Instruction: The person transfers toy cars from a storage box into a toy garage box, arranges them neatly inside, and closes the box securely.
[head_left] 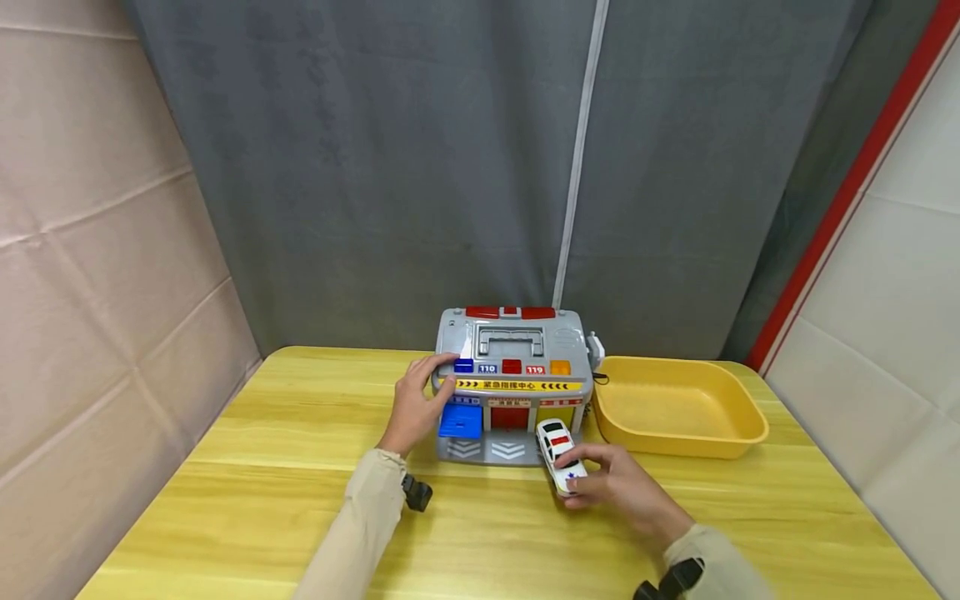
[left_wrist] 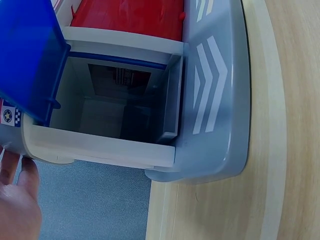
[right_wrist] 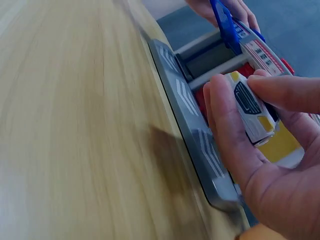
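Note:
A grey toy garage (head_left: 517, 450) stands on the table, its blue door (head_left: 461, 422) swung up over the left bay. The red door (head_left: 510, 417) and yellow door (head_left: 555, 414) are down. My left hand (head_left: 418, 402) grips the garage's upper left corner, thumb at the front and fingers on top. The left wrist view looks into the open bay (left_wrist: 105, 112), where no car shows. In front of the right bay my right hand (head_left: 617, 487) pinches a white toy car (head_left: 553, 446) between thumb and fingers. The car's grille end (right_wrist: 248, 100) shows in the right wrist view.
A yellow plastic tray (head_left: 678, 446) stands right of the garage, close beside it. The wooden table (head_left: 300, 483) spreads in front and to the left. A grey curtain (head_left: 375, 167) hangs behind the table's far edge.

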